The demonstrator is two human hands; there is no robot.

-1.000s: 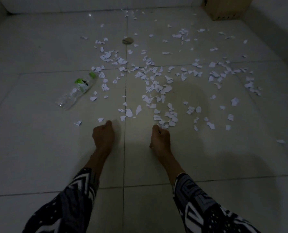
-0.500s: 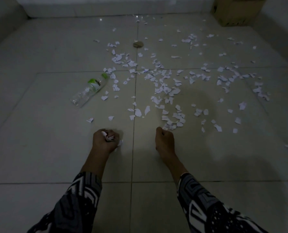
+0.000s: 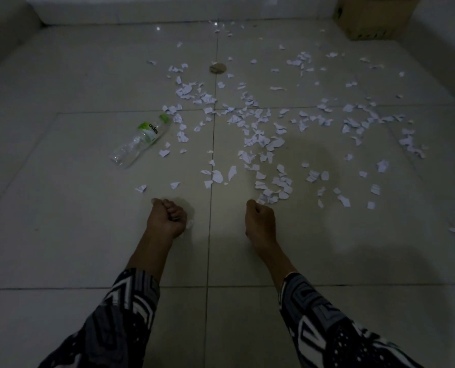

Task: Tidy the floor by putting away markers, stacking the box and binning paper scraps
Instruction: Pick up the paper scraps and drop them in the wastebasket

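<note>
White paper scraps (image 3: 258,139) lie scattered over the tiled floor, from just ahead of my hands back to the far wall. My left hand (image 3: 166,217) is a closed fist low over the floor, with scraps bunched inside; a bit of white paper pokes out at its right side. My right hand (image 3: 259,221) is also closed, thumb forward, next to the nearest cluster of scraps (image 3: 274,191); what it holds is hidden. A brown cardboard box (image 3: 372,17) stands at the far right corner. No markers are visible.
A clear plastic bottle with a green label (image 3: 141,140) lies on its side left of the scraps. A small round brown disc (image 3: 217,68) sits on the floor further back. Walls bound the floor at the far side and left.
My left hand turned and showed white scraps in its grip half a second ago, then closed tighter over them. The view shifted slightly backward. My right hand stayed by the nearest scraps.
</note>
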